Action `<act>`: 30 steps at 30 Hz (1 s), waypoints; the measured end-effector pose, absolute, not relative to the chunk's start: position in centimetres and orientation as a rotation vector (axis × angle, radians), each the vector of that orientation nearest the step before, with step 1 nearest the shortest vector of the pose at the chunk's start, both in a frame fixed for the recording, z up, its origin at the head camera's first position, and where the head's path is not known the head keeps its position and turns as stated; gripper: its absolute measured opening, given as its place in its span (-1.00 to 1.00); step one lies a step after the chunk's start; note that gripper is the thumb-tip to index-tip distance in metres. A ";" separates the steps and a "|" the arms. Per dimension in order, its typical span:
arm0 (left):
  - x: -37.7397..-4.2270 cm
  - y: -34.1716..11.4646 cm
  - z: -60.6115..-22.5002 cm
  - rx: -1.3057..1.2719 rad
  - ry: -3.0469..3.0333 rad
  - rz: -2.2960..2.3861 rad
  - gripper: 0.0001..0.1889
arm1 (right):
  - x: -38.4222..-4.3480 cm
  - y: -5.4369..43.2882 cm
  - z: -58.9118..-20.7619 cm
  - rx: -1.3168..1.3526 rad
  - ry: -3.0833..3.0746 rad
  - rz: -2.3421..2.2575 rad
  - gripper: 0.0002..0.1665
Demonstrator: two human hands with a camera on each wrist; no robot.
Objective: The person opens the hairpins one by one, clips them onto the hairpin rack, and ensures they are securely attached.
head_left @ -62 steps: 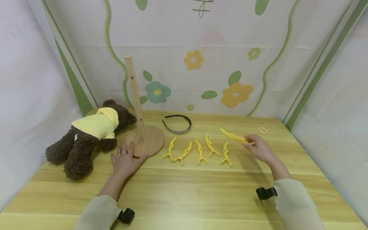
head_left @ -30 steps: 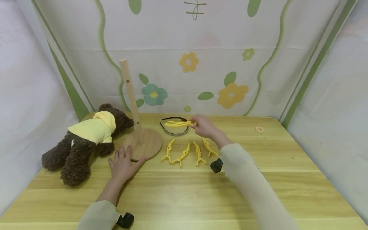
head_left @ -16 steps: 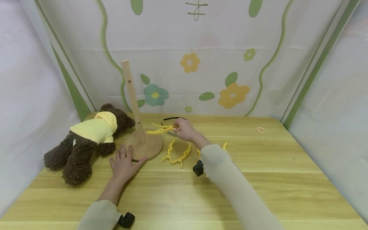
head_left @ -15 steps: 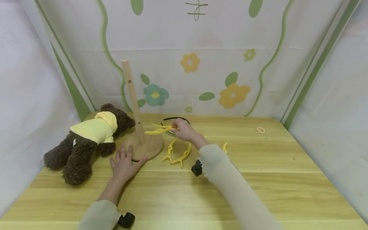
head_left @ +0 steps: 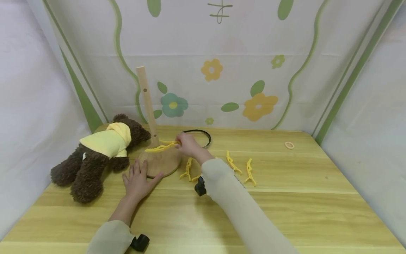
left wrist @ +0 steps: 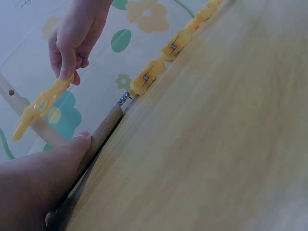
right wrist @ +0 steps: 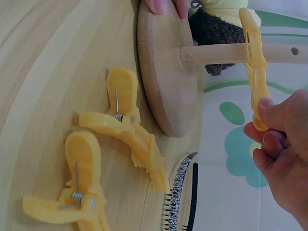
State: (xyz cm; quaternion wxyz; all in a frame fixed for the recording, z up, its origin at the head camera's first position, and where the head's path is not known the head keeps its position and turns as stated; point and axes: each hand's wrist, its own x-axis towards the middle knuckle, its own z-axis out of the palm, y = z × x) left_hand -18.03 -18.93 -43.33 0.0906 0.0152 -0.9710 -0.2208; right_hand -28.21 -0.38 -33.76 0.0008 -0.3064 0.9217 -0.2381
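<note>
My right hand pinches a yellow alligator hair clip by its handle end. The clip's two arms are spread and appear to straddle the upright post low down; contact with the wood cannot be told. In the right wrist view the clip crosses in front of the post. My left hand rests with spread fingers on the near left edge of the round wooden base. More yellow hair clips lie on the table, some partly hidden by my right arm.
A brown teddy bear in a yellow hoodie lies left of the stand. Behind my right hand is a black headband with a glittery band. A small pale ring lies at the far right. A printed cloth hangs behind the table.
My right hand has carried the hair clip from the right side, past the headband, leftward to the post. The clip's arms have spread. My left hand has stayed on the base.
</note>
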 end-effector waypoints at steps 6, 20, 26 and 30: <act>-18.0 -18.8 -43.2 0.042 -2.893 -0.659 -0.04 | -28.3 -1.3 -34.0 -0.928 2.891 -0.722 -0.85; -18.0 -19.0 -43.3 0.052 -2.892 -0.652 -0.02 | -28.0 -2.5 -34.0 -0.858 2.877 -0.688 -0.66; -18.1 -19.0 -43.3 0.047 -2.898 -0.661 -0.02 | -28.1 -2.3 -34.4 -0.782 2.818 -0.844 -0.60; -18.1 -18.9 -43.3 0.045 -2.901 -0.663 -0.02 | -28.1 -1.9 -34.7 -0.796 2.819 -0.891 -0.59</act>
